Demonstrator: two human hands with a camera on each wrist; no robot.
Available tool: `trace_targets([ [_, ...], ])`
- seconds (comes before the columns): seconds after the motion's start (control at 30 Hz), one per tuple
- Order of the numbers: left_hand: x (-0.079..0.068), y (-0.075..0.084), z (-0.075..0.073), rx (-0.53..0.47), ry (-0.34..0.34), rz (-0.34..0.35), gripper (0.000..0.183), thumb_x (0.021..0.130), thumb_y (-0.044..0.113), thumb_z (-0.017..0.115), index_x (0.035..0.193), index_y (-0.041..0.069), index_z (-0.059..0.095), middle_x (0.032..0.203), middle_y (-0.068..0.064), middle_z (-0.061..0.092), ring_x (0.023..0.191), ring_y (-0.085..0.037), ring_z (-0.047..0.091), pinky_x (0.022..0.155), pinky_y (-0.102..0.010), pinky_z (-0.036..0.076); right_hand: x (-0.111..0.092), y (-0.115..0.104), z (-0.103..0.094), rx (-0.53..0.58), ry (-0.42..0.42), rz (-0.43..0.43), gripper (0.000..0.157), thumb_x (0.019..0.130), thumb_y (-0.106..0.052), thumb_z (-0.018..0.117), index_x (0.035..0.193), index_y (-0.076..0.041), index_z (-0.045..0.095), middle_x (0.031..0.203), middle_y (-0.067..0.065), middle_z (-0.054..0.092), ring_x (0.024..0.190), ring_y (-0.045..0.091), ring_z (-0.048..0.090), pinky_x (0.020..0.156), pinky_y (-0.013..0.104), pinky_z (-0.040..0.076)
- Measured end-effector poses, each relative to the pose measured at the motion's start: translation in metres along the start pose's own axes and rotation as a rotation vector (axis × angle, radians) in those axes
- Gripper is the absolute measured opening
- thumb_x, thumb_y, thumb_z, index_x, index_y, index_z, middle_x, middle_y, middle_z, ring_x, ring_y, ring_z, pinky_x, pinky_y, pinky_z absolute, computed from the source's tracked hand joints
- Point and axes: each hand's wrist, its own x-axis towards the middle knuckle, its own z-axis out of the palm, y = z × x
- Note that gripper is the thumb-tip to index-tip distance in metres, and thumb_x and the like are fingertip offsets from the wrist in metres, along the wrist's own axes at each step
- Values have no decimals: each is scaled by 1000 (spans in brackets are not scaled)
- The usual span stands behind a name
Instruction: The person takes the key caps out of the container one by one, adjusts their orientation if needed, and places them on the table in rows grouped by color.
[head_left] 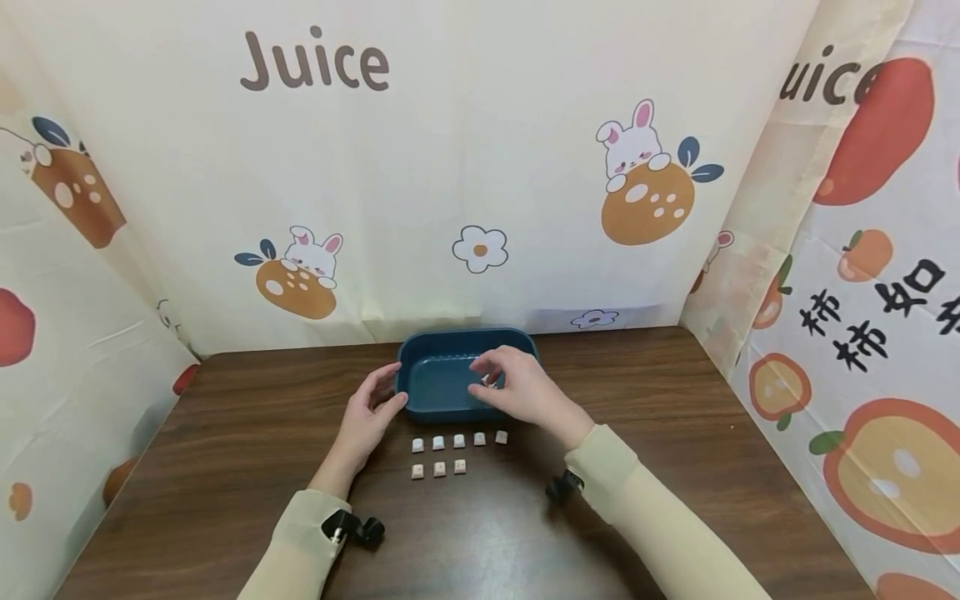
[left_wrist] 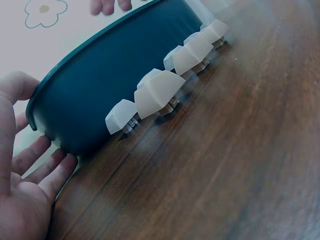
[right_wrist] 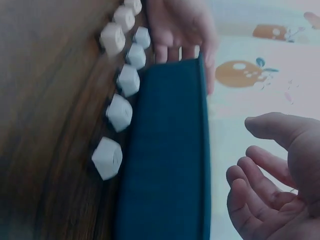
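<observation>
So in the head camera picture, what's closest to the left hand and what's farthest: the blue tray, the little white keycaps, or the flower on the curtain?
1. Blue tray: the left hand touches its left end.
2. White keycaps: two rows on the table, in front of the tray, to the right of that hand.
3. Flower: up on the curtain behind the tray, farthest.

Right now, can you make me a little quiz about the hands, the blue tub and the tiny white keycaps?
1. How many keycaps lie on the table?
2. True or false: the left hand touches the blue tub.
3. Where is the right hand? A) flat on the table B) above the tub C) on the keycaps

Key:
1. Eight: five in the far row, three in the near row.
2. True: its fingers rest against the tub's left end.
3. B; whether it holds anything cannot be told.
</observation>
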Motion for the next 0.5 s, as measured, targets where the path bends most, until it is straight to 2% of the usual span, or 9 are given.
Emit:
trace_targets([
  [0.3,1,-2,0,-7,4,6,53,108,12,70,159,7,53,157,-22,54,142,-42,53,100,-14,48,26,22,-3,-46,-80,114,52,95,-36,88,133,-4,73,129,12,71,112,25,69,95,43,60],
  [0.5,1,-2,-1,-7,12,11,53,107,10,71,158,8,54,156,-22,55,141,-42,54,100,-14,48,38,30,-1,-99,-159,171,56,96,-31,87,140,-2,69,136,19,69,123,33,66,105,50,56],
])
